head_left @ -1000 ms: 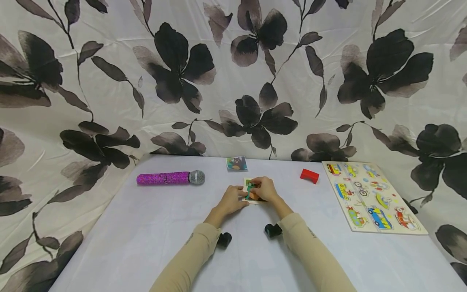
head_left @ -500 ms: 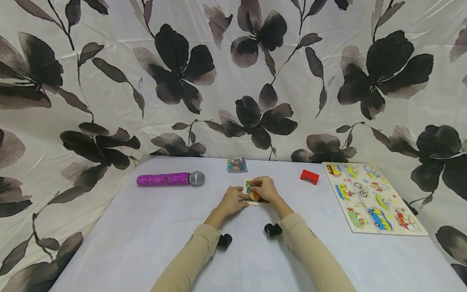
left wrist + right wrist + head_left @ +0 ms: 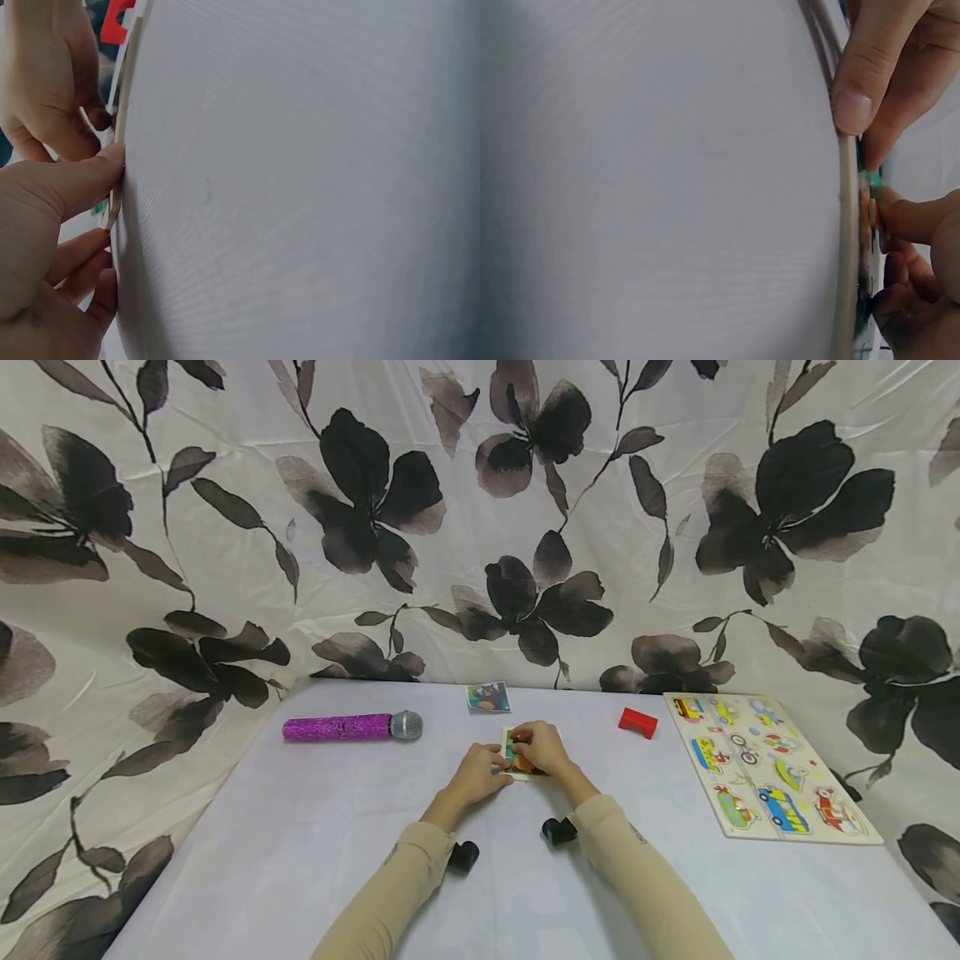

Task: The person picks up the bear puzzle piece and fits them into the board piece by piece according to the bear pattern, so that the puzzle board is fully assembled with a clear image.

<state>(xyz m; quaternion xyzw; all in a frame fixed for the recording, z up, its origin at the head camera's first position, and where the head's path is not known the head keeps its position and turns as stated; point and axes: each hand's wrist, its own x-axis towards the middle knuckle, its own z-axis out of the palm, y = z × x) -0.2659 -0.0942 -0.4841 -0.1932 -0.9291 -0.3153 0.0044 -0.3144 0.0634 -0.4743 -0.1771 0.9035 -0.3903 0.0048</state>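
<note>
A small wooden picture puzzle point(image 3: 523, 766) with a green and orange design lies on the white table between the hands. The left hand point(image 3: 477, 773) grips its near left edge; in the left wrist view the thumb point(image 3: 94, 174) presses along the board's side with the fingers spread beyond the corner. Reaching over from the right, the right hand point(image 3: 546, 747) covers much of the picture. In the right wrist view its thumb and fingertips pinch at a small green-and-orange puzzle piece point(image 3: 875, 180) on the board's face. The piece's outline is mostly hidden by fingers.
Behind the puzzle lies a small picture card point(image 3: 488, 697) with a brown animal. A purple glitter microphone point(image 3: 341, 727) is at left, a red block point(image 3: 637, 722) at right, and a wooden vehicle peg board point(image 3: 772, 768) far right. A floral cloth point(image 3: 465, 527) hangs behind the table.
Both hands stay at the puzzle. The right hand's fingers shift very slightly over the picture; the other objects keep their places.
</note>
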